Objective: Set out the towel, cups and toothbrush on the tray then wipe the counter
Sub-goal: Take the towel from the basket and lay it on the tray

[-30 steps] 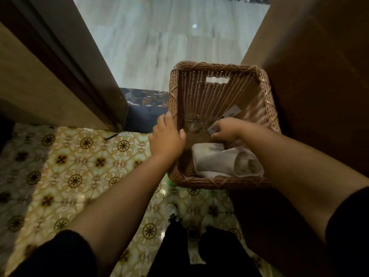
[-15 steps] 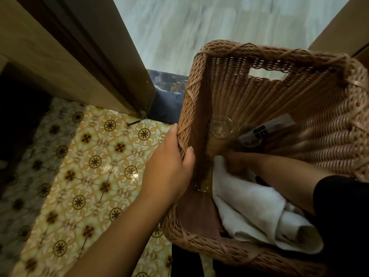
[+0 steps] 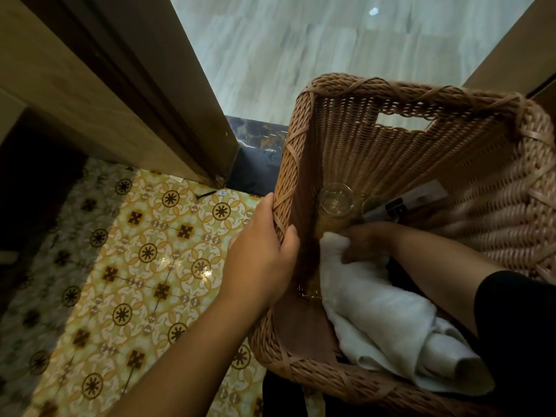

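A wicker basket [image 3: 436, 152] is seen from above. The left hand [image 3: 258, 254] grips the basket's left rim, thumb curled over the edge and fingers outside. The right hand [image 3: 364, 240] reaches down inside, forearm angled in from the right, fingers pinching the end of a white towel [image 3: 379, 308] (it lies along the basket's bottom). A clear glass cup [image 3: 335, 200] stands inside at the far wall.

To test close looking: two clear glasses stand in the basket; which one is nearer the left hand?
The glass by the basket's left wall, nearest the left hand; the other glass sits further right.
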### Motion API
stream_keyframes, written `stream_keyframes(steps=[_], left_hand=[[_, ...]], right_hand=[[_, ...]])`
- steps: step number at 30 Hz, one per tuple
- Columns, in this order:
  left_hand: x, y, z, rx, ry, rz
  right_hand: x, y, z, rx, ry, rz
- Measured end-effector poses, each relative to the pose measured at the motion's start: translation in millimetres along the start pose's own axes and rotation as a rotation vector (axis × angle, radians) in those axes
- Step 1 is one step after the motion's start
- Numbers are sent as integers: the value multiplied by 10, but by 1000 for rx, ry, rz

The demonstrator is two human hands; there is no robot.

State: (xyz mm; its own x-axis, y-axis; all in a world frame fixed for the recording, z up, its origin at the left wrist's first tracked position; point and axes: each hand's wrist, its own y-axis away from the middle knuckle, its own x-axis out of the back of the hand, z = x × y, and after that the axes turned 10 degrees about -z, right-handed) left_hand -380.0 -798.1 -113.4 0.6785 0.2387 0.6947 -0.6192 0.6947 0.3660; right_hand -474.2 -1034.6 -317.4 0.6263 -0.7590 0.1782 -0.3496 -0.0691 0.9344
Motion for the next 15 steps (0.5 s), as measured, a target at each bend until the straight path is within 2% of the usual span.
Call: stream_keyframes(steps=[4, 9, 15], left_hand=[[33, 22, 28, -1, -7, -12], [94, 69, 110, 20, -34, -32], [148, 80, 130, 33, -5, -98]], right_hand=[[101, 518, -247, 45, 132, 121], [308, 1700, -513, 43, 118, 477], [380, 3415, -935, 53, 245, 865]])
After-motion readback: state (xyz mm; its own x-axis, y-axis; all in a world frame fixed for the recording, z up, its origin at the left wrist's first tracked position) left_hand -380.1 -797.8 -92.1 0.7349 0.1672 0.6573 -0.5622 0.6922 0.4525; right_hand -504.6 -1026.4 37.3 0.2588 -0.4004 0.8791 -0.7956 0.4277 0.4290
